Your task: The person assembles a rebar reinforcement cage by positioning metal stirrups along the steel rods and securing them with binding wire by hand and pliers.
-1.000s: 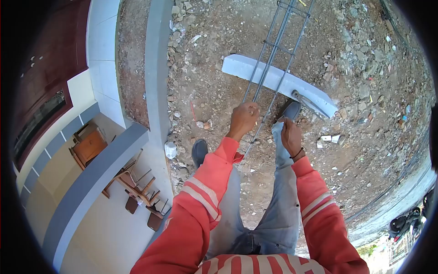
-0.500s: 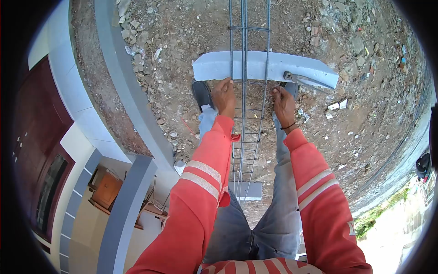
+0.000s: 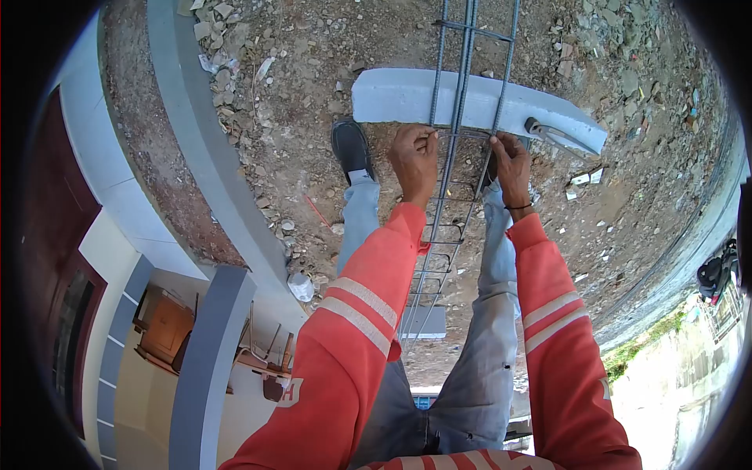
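Observation:
A long rebar cage [image 3: 447, 176] of ribbed bars with square wire stirrups runs away from me between my legs. At its left bar, my left hand [image 3: 415, 166] is closed, thumb and fingers pinched on the end of a stirrup [image 3: 464, 134]. On the opposite side my right hand [image 3: 512, 168] pinches the same stirrup's corner against the right bar. Its fingertips partly hide the contact. Just beyond both hands, the cage lies across a pale concrete block [image 3: 392, 95]. Pincers [image 3: 558, 137] with grey handles rest on the block's right end.
My shoe [image 3: 350, 147] stands left of the cage on rubble-strewn soil. Another pale block [image 3: 427, 322] lies under the cage nearer me. A low concrete curb [image 3: 205, 149] and a porch with a wooden chair [image 3: 167, 329] are at left. A white container [image 3: 301, 287] sits by the curb.
The view has shifted, so the cage and block appear farther right. My right hand has come in from beside the right bar to touch it. My left hand stays at the left bar.

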{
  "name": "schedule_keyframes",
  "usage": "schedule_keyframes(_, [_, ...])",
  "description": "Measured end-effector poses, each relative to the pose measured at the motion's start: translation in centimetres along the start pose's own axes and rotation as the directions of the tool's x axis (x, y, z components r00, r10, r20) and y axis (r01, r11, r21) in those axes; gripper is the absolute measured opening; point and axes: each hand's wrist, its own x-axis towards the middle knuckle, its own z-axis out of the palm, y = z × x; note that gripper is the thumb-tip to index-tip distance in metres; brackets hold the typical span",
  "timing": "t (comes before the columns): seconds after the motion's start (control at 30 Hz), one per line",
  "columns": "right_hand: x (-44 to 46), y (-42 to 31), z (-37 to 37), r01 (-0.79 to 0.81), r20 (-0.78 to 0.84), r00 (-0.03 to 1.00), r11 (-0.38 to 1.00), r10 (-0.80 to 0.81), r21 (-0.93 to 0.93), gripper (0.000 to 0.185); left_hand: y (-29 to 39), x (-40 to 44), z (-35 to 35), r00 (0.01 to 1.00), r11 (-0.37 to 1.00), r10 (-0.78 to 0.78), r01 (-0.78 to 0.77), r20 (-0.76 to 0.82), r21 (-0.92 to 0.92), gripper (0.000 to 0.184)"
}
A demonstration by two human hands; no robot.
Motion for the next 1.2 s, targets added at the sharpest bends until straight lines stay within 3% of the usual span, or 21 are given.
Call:
schedule_keyframes(0.2, [0.8,-0.2,-0.8,-0.013,0.098,0.995,0.999,0.017,-0.047,0.026,-0.7,-0.1,-0.3,0.988,0.99,-0.139,0.141,0.065,-0.027,0.008])
schedule_keyframes(0.5, [-0.4,0.4,-0.6,-0.009,0.029,1.0,0.999,0.01,-0.039,0.029,-1.3,-0.5,-0.6,0.995,0.997,-0.075,0.073,0.07,0.041,0.008])
schedule_keyframes(0.57, [-0.5,-0.6,-0.6,0.103,0.002,0.994,0.958,-0.106,-0.267,0.035,-0.9,-0.4,-0.5,0.998,0.999,-0.015,0.012,0.058,0.049,0.007])
schedule_keyframes(0.6, [-0.7,-1.3,-1.0,0.097,-0.003,0.995,0.961,-0.101,-0.258,0.035,-0.6,-0.3,-0.5,0.998,0.998,0.041,-0.043,0.038,0.049,0.007])
schedule_keyframes(0.63, [-1.3,-2.8,-1.5,0.079,-0.031,0.994,0.868,-0.108,-0.49,0.034,0.0,-0.3,-0.6,0.998,0.997,0.044,-0.047,0.047,0.057,0.007])
schedule_keyframes(0.67, [-2.0,-3.3,-2.1,0.046,-0.055,0.992,0.72,-0.117,-0.692,0.034,0.6,-0.5,-0.8,0.995,0.97,0.101,-0.096,-0.011,0.223,0.01])
schedule_keyframes(0.7, [-2.5,-2.9,-2.8,0.039,-0.062,0.992,0.724,-0.112,-0.689,0.034,1.3,-0.9,-0.8,0.984,0.914,0.169,-0.134,-0.06,0.383,0.014])
schedule_keyframes(0.73, [-2.8,-2.2,-3.8,0.06,-0.044,0.99,0.672,-0.137,-0.738,0.032,1.7,-1.6,-0.6,0.984,0.913,0.171,-0.138,-0.052,0.383,0.014])
schedule_keyframes(0.8, [-3.3,-0.2,-5.3,0.081,-0.028,0.986,0.619,-0.164,-0.781,0.031,2.7,-3.4,-0.1,0.969,0.952,-0.214,0.178,0.125,0.25,0.024])
schedule_keyframes(0.87, [-3.7,1.6,-5.9,0.091,0.076,0.996,0.454,-0.051,-0.886,0.027,3.9,-5.4,1.7,0.867,0.933,-0.361,0.327,0.344,0.153,0.031])
schedule_keyframes(0.9, [-3.9,2.0,-6.1,0.092,0.075,0.996,0.456,-0.054,-0.885,0.027,4.6,-6.5,2.7,0.868,0.957,-0.289,0.264,0.403,0.118,0.031])
schedule_keyframes(0.97, [-4.3,1.3,-5.8,0.348,0.277,0.935,0.421,-0.223,-0.838,0.024,5.5,-7.5,4.8,0.866,0.977,-0.214,0.2,0.452,0.08,0.032])
schedule_keyframes(1.07, [-4.4,0.4,-5.2,0.357,0.287,0.932,0.436,-0.22,-0.826,0.022,4.3,-8.1,7.0,0.882,0.99,-0.126,0.139,0.455,0.006,0.021])
schedule_keyframes(1.1, [-4.3,0.2,-5.3,0.35,0.279,0.935,0.438,-0.22,-0.828,0.022,3.7,-8.2,7.2,0.881,0.989,-0.132,0.146,0.453,0.004,0.021])
schedule_keyframes(1.17, [-4.2,-1.3,-5.8,0.348,0.315,0.937,0.471,-0.15,-0.811,0.021,2.7,-8.3,7.5,0.857,0.919,-0.309,0.38,0.412,-0.102,0.019])
schedule_keyframes(1.2, [-4.1,-2.1,-5.8,0.338,0.324,0.936,0.596,-0.136,-0.728,0.02,2.4,-8.2,7.4,0.884,0.944,-0.281,0.324,0.374,-0.058,0.017])
